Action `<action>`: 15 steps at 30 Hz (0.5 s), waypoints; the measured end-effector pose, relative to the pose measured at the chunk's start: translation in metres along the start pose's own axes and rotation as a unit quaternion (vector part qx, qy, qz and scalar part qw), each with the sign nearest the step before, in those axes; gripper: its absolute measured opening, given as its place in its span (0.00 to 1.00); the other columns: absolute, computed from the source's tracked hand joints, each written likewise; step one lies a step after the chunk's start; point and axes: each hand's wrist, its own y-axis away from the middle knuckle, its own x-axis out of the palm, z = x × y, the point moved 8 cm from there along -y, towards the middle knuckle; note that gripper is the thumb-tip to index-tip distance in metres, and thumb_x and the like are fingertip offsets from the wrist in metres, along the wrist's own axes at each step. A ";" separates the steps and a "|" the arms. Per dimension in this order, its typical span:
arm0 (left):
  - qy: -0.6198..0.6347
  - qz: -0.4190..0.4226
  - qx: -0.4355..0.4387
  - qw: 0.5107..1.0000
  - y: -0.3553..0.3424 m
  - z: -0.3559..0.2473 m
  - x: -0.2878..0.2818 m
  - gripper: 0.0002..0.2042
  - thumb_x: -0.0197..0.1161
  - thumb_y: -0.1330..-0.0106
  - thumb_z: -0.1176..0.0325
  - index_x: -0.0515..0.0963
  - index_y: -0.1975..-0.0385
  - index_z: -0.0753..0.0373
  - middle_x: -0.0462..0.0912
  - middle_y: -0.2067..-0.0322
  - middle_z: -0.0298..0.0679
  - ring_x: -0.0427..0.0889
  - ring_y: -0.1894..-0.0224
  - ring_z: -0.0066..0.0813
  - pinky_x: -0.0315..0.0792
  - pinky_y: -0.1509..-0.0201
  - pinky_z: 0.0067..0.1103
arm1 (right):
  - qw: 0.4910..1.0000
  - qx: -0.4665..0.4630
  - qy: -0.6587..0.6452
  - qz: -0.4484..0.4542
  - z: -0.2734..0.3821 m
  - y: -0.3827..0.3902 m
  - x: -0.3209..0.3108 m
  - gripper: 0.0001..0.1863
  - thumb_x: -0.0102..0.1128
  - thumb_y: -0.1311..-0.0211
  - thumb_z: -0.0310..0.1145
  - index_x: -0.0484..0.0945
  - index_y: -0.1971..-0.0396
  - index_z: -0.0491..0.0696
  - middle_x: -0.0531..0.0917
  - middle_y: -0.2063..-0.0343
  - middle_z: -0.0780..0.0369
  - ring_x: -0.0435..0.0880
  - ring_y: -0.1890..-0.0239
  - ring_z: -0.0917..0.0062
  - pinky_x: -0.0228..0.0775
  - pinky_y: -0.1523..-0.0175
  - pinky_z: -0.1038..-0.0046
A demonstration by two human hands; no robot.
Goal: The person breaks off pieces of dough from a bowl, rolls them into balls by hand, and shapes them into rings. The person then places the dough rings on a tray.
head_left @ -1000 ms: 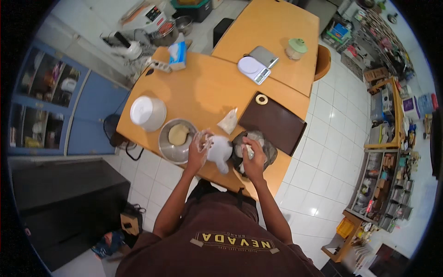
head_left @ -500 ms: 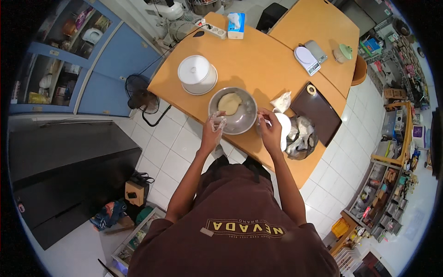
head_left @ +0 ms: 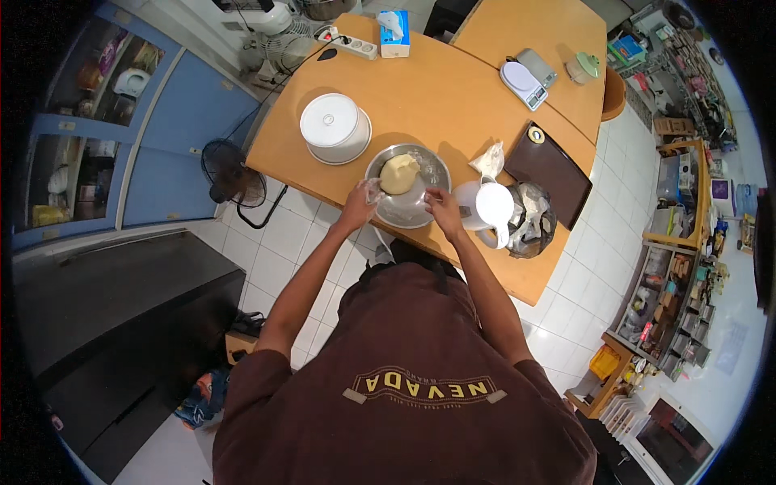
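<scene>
A pale lump of dough [head_left: 398, 175] lies in a shiny metal mixing bowl [head_left: 435, 164] near the table's front edge. Its surface looks rounded, with a small fold on top, and whitish smears mark the bowl's inner wall. My left hand [head_left: 360, 205] is at the bowl's near left rim, its floury fingers apart. Over the near right rim is my right hand [head_left: 443, 212], fingers bent in toward the thumb; whatever lies between them is hidden. Just right of that hand stands a white pitcher [head_left: 495, 204], its handle toward me.
Behind the pitcher are a bag of white powder [head_left: 488, 158], a crumpled dark plastic bag [head_left: 533, 226] and a dark tray [head_left: 558, 174] holding a tape roll. A lidded white container [head_left: 330, 121] stands left. Farther back are a kitchen scale [head_left: 524, 84], tissue box [head_left: 394, 36] and power strip [head_left: 356, 46].
Both hands have moved in closer to the bowl, the right one leftward from beside the pitcher. The dough now looks rounder and taller. My view has shifted slightly.
</scene>
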 end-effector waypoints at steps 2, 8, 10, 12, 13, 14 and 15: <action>-0.067 -0.007 0.039 0.997 -0.018 0.009 0.001 0.24 0.67 0.33 0.66 0.74 0.38 0.66 0.76 0.41 0.57 0.75 0.37 0.55 0.68 0.31 0.40 | 1.000 0.018 -0.004 0.007 -0.015 -0.020 0.007 0.19 0.60 0.26 0.33 0.75 0.40 0.41 0.81 0.47 0.58 0.82 0.47 0.74 0.80 0.46 0.70; -0.233 -0.041 0.095 0.967 -0.068 0.060 0.030 0.34 0.72 0.39 0.62 0.69 0.35 0.73 0.71 0.37 0.64 0.69 0.33 0.59 0.62 0.26 0.41 | 0.992 0.092 -0.087 0.020 -0.038 -0.062 0.031 0.23 0.60 0.27 0.35 0.72 0.37 0.41 0.80 0.45 0.57 0.80 0.43 0.71 0.79 0.43 0.67; -0.267 -0.042 0.085 0.959 -0.078 0.060 0.038 0.37 0.73 0.41 0.61 0.68 0.35 0.75 0.69 0.36 0.65 0.68 0.32 0.59 0.61 0.25 0.40 | 0.987 0.102 -0.124 0.011 -0.041 -0.074 0.038 0.26 0.60 0.28 0.34 0.70 0.35 0.40 0.79 0.44 0.56 0.78 0.41 0.70 0.78 0.42 0.66; -0.240 0.024 0.037 0.970 -0.081 0.064 0.054 0.41 0.76 0.44 0.59 0.66 0.34 0.77 0.66 0.33 0.64 0.65 0.31 0.63 0.61 0.25 0.42 | 0.985 0.119 -0.123 0.000 -0.058 -0.081 0.048 0.27 0.60 0.28 0.34 0.69 0.34 0.40 0.79 0.43 0.55 0.78 0.41 0.69 0.77 0.42 0.65; -0.242 0.025 0.030 0.970 -0.076 0.066 0.055 0.41 0.76 0.44 0.59 0.66 0.34 0.77 0.66 0.33 0.64 0.65 0.31 0.63 0.61 0.25 0.42 | 0.988 0.116 -0.104 -0.006 -0.061 -0.085 0.054 0.29 0.61 0.29 0.34 0.68 0.32 0.39 0.78 0.43 0.55 0.78 0.41 0.68 0.76 0.41 0.63; -0.239 -0.009 0.008 0.971 -0.075 0.061 0.056 0.44 0.77 0.46 0.58 0.65 0.33 0.77 0.64 0.33 0.65 0.64 0.31 0.65 0.60 0.25 0.44 | 0.988 0.116 -0.105 -0.012 -0.071 -0.092 0.055 0.29 0.61 0.29 0.34 0.68 0.32 0.39 0.78 0.43 0.55 0.78 0.41 0.68 0.76 0.41 0.63; -0.235 -0.043 -0.009 0.971 -0.077 0.049 0.056 0.46 0.78 0.47 0.58 0.63 0.32 0.77 0.63 0.33 0.66 0.62 0.31 0.66 0.59 0.26 0.46 | 0.991 0.094 -0.087 -0.033 -0.084 -0.103 0.051 0.30 0.61 0.30 0.33 0.67 0.32 0.38 0.78 0.42 0.54 0.78 0.41 0.67 0.75 0.39 0.63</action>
